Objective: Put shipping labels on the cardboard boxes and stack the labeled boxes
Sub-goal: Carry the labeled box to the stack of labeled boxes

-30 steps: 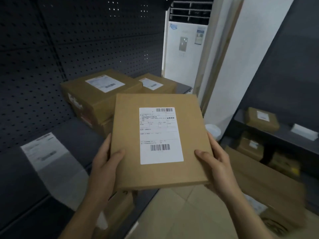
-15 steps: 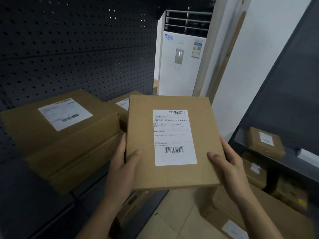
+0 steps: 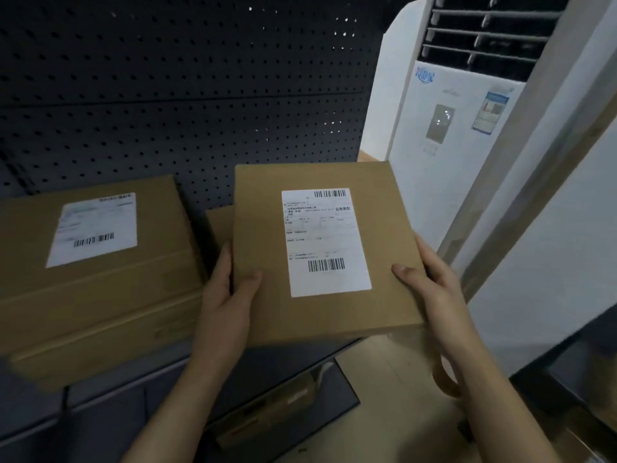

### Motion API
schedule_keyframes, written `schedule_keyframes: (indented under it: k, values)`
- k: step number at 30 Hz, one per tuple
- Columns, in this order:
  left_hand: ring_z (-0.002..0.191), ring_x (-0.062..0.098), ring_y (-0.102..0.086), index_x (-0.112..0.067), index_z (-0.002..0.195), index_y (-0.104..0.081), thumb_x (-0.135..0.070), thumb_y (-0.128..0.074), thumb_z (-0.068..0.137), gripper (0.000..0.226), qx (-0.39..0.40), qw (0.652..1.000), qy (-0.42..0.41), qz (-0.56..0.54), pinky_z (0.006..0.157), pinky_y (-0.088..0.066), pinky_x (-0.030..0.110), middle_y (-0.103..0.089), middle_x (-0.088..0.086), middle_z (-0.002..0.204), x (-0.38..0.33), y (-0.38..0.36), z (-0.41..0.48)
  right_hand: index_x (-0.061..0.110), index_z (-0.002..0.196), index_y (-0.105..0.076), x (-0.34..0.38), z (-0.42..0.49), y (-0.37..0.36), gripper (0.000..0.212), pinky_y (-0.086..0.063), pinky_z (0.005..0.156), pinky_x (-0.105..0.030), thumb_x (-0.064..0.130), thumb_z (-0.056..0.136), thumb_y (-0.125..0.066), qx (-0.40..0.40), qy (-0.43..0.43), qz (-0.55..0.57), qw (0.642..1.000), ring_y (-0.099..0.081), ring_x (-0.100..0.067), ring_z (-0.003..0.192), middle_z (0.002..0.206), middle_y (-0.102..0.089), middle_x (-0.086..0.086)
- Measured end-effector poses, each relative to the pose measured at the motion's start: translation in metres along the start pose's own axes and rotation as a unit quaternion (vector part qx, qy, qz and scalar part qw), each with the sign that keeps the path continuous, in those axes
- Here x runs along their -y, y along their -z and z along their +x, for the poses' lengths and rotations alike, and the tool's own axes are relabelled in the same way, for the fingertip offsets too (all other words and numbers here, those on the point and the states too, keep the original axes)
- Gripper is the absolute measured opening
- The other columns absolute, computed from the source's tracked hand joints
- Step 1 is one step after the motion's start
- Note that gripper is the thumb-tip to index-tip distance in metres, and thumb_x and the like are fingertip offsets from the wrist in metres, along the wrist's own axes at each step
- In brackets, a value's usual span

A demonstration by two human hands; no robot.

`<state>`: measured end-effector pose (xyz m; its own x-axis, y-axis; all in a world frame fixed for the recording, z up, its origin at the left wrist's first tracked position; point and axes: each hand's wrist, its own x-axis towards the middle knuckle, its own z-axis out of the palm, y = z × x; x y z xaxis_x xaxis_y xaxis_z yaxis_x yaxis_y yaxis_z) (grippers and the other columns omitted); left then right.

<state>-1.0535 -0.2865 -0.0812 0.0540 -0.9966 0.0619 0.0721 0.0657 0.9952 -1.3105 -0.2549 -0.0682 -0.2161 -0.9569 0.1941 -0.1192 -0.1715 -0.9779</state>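
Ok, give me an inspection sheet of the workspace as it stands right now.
surface: dark shelf, boxes standing on it.
job's things: box, labelled on top, held in the air; labelled stack to its left on the shelf; second box mostly hidden behind the held one.
clutter: cardboard under the shelf, blurred.
grips: left grip holds the box's left edge, thumb on top; right grip holds its right edge, thumb on top.
cables: nothing seen.
surroundings: pegboard behind the shelf; white air conditioner at right; floor below.
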Motion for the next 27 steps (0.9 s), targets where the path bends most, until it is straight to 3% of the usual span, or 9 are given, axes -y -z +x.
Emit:
schedule_keyframes:
  k: [5,8,11,15,19,22,25,27]
  values:
    - [0.123,0.002,-0.054,-0.037,0.149,-0.035,-0.022,-0.051,0.100,0.054,-0.044,0.999,0.009,-0.003,0.108,-0.043,0.031,-0.055,-0.016,0.139,0.005,-0.009,0.035,0.030,0.142,-0.052,-0.012,0.064,-0.004,0.050,-0.054,0.085,-0.029,0.010,0.097,-0.055,0.059,-0.008,0.006,0.998,-0.067,-0.019,0.109,0.123,-0.070,0.004]
    - [0.124,0.005,-0.054,-0.035,0.149,-0.036,-0.020,-0.050,0.100,0.053,-0.071,0.997,0.006,0.004,0.106,-0.044,0.032,-0.056,-0.014,0.139,0.009,-0.008,0.058,0.032,0.142,-0.053,-0.019,0.096,-0.015,0.050,-0.052,0.092,-0.039,0.011,0.096,-0.056,0.080,-0.016,0.013,0.997,-0.067,-0.022,0.111,0.124,-0.070,0.003]
    - [0.124,0.006,-0.055,-0.033,0.149,-0.037,-0.019,-0.049,0.100,0.052,-0.090,0.996,0.008,0.008,0.105,-0.044,0.030,-0.057,-0.013,0.138,0.011,-0.006,0.077,0.035,0.141,-0.053,-0.022,0.122,-0.025,0.050,-0.053,0.086,-0.035,0.014,0.096,-0.057,0.099,-0.022,0.012,0.995,-0.069,-0.019,0.107,0.122,-0.071,0.005]
    - [0.119,0.002,-0.057,-0.033,0.149,-0.036,-0.020,-0.050,0.100,0.053,-0.112,0.993,0.028,0.004,0.093,-0.048,0.018,-0.059,-0.015,0.135,0.012,-0.008,0.092,0.033,0.136,-0.059,-0.029,0.153,-0.034,0.045,-0.052,0.091,-0.041,0.014,0.094,-0.059,0.131,-0.050,0.021,0.990,-0.067,-0.026,0.111,0.123,-0.071,0.000]
    - [0.095,-0.016,-0.060,-0.039,0.139,-0.044,-0.017,-0.048,0.101,0.045,-0.141,0.989,0.046,0.014,0.070,-0.047,0.003,-0.063,-0.025,0.115,0.005,-0.012,0.099,0.041,0.122,-0.068,-0.038,0.177,-0.042,0.038,-0.052,0.098,-0.048,0.019,0.092,-0.062,0.138,-0.079,0.033,0.987,-0.068,-0.026,0.110,0.122,-0.070,-0.001]
    - [0.098,-0.010,-0.061,-0.043,0.130,-0.048,-0.019,-0.049,0.099,0.039,-0.167,0.983,0.059,0.042,0.081,-0.048,0.013,-0.064,-0.027,0.110,0.004,-0.013,0.106,0.038,0.126,-0.066,-0.042,0.191,-0.048,0.039,-0.054,0.093,-0.043,0.018,0.093,-0.062,0.156,-0.091,0.033,0.983,-0.070,-0.023,0.105,0.118,-0.072,0.002]
    - [0.117,0.007,-0.058,-0.034,0.146,-0.040,-0.025,-0.051,0.097,0.051,-0.189,0.976,0.078,0.072,0.104,-0.044,0.031,-0.061,-0.015,0.130,0.003,-0.012,0.109,0.041,0.116,-0.067,-0.043,0.204,-0.054,0.035,-0.054,0.085,-0.031,0.016,0.092,-0.063,0.163,-0.108,0.029,0.980,-0.070,-0.013,0.099,0.105,-0.075,0.015]
    - [0.124,0.013,-0.053,-0.031,0.153,-0.030,-0.028,-0.053,0.096,0.061,-0.201,0.971,0.095,0.087,0.111,-0.039,0.039,-0.053,-0.010,0.142,0.002,-0.011,0.112,0.039,0.113,-0.068,-0.044,0.212,-0.058,0.032,-0.050,0.078,-0.025,0.015,0.092,-0.063,0.178,-0.121,0.028,0.976,-0.070,-0.003,0.089,0.094,-0.075,0.022]
